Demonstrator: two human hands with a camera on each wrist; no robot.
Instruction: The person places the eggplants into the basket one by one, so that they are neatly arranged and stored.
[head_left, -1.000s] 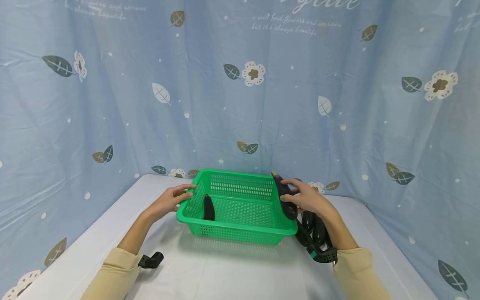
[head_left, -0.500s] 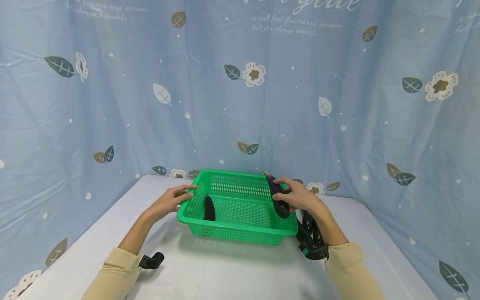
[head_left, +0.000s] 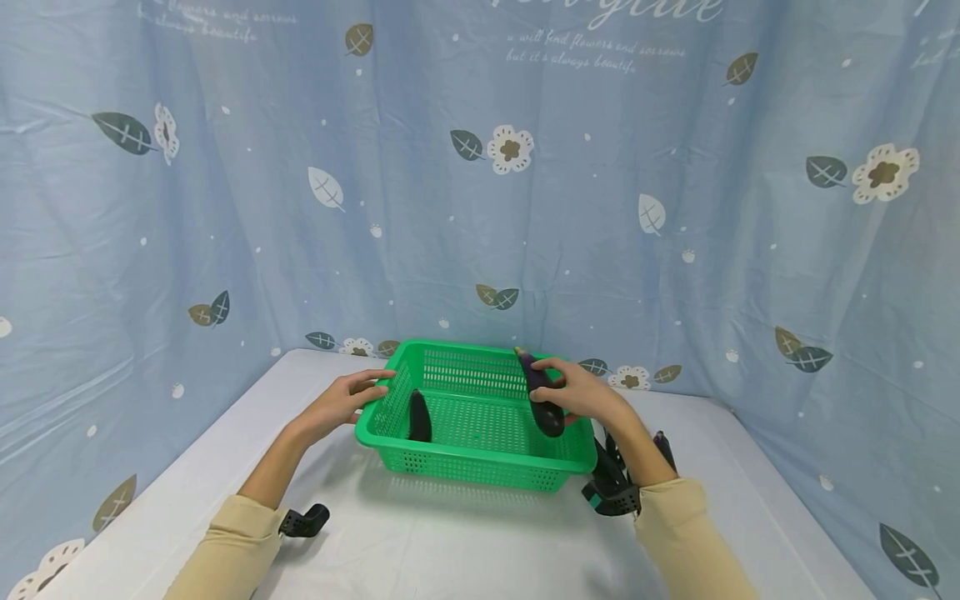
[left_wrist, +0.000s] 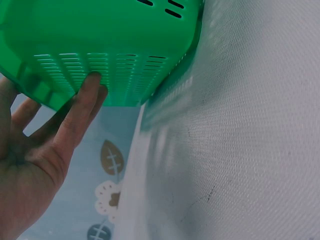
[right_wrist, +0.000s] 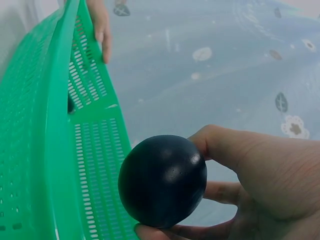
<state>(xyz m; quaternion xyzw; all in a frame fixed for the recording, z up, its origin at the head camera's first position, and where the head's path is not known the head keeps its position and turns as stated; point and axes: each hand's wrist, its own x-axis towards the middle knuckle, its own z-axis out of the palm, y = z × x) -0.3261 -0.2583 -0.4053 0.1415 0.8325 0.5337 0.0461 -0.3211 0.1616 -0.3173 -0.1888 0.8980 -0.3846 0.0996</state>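
A green plastic basket (head_left: pixel 480 460) with slotted walls stands on the white table. My left hand (head_left: pixel 343 402) holds its left rim, with fingertips over the edge and fingers (left_wrist: pixel 86 97) against the outer wall. My right hand (head_left: pixel 585 393) grips a dark purple eggplant (head_left: pixel 542 396) between thumb and fingers, over the basket's right part. The eggplant's stem end points up and away; its round bottom end faces the right wrist view. Another eggplant (head_left: pixel 419 417) lies inside the basket near the left wall.
Several more eggplants (head_left: pixel 664 450) lie on the table right of the basket, partly hidden by my right forearm. A blue patterned curtain (head_left: pixel 420 208) hangs behind the table (head_left: pixel 450 550). Black straps (head_left: pixel 303 522) with devices sit on both wrists.
My right hand has moved left with the eggplant, from the basket's right rim to over its inside. The left hand stays on the rim.
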